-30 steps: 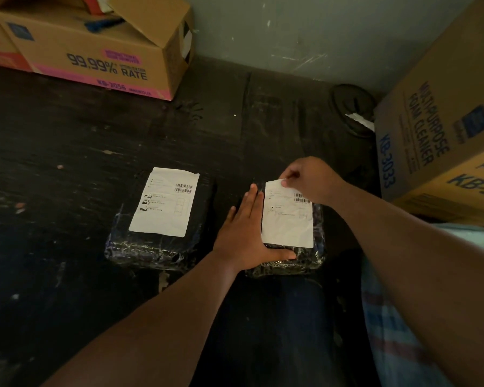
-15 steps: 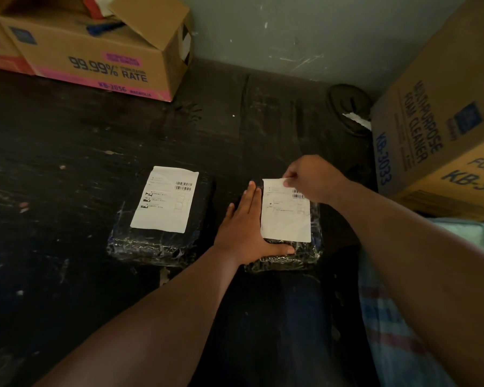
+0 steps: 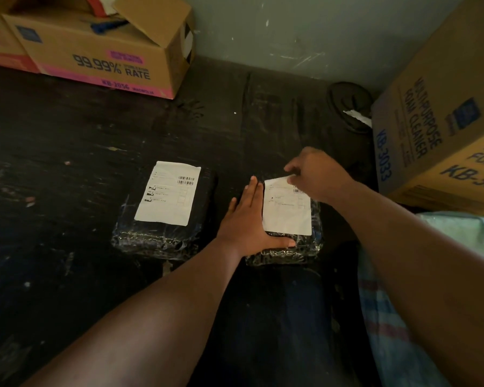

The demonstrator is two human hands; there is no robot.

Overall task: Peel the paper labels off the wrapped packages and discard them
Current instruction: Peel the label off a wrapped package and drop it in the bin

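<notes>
Two wrapped packages (image 3: 162,219) lie side by side on the dark floor (image 3: 67,163), each with one white label; the left label (image 3: 168,192) is flat, the right label (image 3: 287,208) is lifted at its 12 o'clock edge; the left hand (image 3: 249,224) presses flat, fingers straight, on the right package (image 3: 285,247); the right hand (image 3: 316,174) pinches that lifted edge; three cardboard boxes stand at 10 and 3 o'clock.

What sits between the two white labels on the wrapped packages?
In the head view, the left hand lies flat there, pressing the right package beside its label. Left of it, the dark top of the left package borders the left label.
</notes>
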